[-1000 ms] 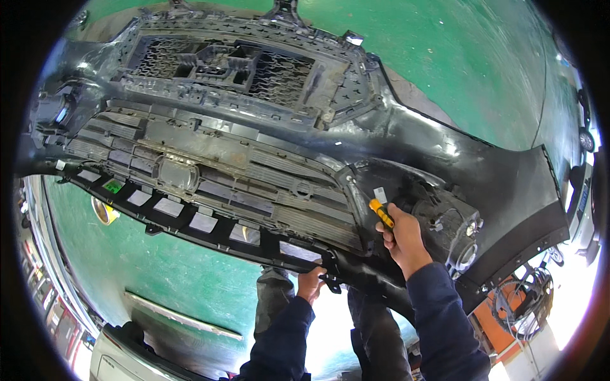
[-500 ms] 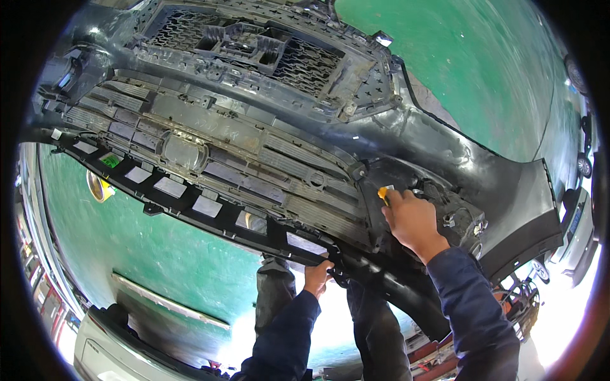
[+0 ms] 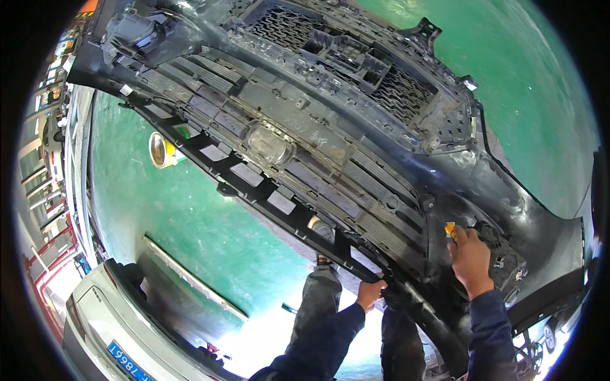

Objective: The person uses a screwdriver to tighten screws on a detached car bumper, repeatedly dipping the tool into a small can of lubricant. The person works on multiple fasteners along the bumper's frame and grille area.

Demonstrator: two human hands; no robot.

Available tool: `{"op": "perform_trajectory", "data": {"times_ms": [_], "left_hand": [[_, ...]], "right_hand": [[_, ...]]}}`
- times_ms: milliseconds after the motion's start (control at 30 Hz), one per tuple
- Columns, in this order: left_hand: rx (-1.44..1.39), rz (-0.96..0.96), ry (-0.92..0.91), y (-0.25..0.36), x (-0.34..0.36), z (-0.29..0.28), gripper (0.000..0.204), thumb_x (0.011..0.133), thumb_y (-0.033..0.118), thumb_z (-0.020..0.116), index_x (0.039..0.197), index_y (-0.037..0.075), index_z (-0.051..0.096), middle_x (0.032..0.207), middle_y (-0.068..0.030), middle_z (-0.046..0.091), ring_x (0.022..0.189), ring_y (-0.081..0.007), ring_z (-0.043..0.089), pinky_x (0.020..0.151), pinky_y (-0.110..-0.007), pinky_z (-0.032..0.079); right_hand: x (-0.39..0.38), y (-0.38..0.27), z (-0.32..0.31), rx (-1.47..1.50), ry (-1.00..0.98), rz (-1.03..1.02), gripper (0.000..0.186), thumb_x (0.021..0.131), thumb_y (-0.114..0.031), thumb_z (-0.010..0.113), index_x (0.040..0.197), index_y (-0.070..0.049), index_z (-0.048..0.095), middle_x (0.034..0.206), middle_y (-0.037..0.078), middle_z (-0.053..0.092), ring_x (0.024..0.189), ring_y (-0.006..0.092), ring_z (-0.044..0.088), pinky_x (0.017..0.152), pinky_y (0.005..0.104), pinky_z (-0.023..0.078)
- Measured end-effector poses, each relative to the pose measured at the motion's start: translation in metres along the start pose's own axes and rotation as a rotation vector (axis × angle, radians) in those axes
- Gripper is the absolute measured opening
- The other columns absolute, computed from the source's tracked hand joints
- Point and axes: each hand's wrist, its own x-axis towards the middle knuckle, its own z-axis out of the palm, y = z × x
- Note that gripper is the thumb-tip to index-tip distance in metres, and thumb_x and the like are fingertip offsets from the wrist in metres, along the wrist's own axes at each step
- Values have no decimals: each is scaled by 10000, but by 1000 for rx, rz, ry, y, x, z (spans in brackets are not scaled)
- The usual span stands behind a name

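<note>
A black car bumper cover (image 3: 406, 166), its ribbed inner side facing me, stretches across the middle of the view. My left hand (image 3: 368, 295) is closed around its near lower edge, at the end of a black slotted strip (image 3: 262, 190). In my right hand (image 3: 472, 263) is a small tool with a yellow-orange end (image 3: 450, 230); my fingers hide the rest, so its kind is unclear. That hand is over the right part of the bumper, beside a dark round lamp-like fitting (image 3: 506, 260). Whether the tool touches the bumper cannot be made out.
A pale car (image 3: 105, 311) stands at lower left. A long thin strip (image 3: 194, 279) lies on the green floor (image 3: 136, 197) near it. Beyond the slotted strip is a roll with a yellow side (image 3: 162, 151). Wheels and vehicle parts (image 3: 537, 355) show at lower right.
My view has turned and shifted left, so the bumper, both hands and the tool appear farther right and lower. More of the pale car shows. Both grips look the same.
</note>
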Motion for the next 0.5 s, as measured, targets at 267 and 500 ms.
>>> {"op": "perform_trajectory", "data": {"times_ms": [267,500], "left_hand": [[53,-27,-68,5,-1,-12,391,830,88,750,1219,60,719,988,-54,721,905,-189,695,822,-427,566],[188,-160,-189,22,-16,-26,488,851,228,855,1233,-29,694,1123,-97,741,1056,-220,696,947,-467,546]], "right_hand": [[8,-4,14,361,155,247,320,950,-233,728,1188,-20,733,1027,232,758,961,428,728,844,476,564],[4,-9,-8,263,107,314,352,940,-307,729,1186,-58,755,1040,235,763,996,431,729,861,488,562]]}}
